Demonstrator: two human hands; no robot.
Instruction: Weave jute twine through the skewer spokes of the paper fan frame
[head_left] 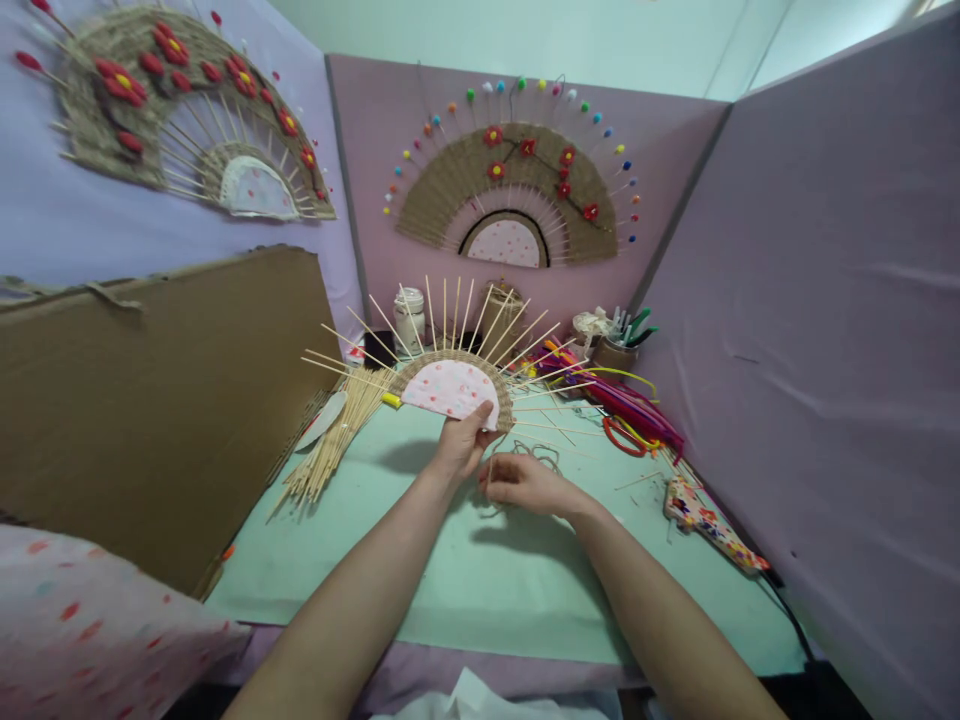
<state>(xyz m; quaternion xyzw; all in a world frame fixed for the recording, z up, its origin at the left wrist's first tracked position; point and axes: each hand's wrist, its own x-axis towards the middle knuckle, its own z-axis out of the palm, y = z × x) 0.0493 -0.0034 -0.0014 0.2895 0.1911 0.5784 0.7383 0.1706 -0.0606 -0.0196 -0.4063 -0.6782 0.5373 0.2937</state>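
A half-round fan frame (450, 388) is held up over the table, its thin sticks spreading outward like rays. Its centre is white fabric with pinkish-red spots, bordered by a woven twine band (504, 392). My left hand (466, 440) grips the lower right edge, thumb on the fabric. Just right of it, my right hand (525, 482) is closed with fingers pinched on a strand of twine (493, 465). Loose loops of that twine (541, 455) lie behind my right hand, near the fan's lower right corner.
Bundled sticks (337, 435) lie left, beside a cardboard panel (165, 400). To the right are pipe cleaners (622, 405), red-handled scissors (626, 440) and a flower-patterned glue gun (712, 525) with a cord. A white jar (409, 320) and twine spool (504, 315) stand behind. Finished fans (517, 190) hang on the walls.
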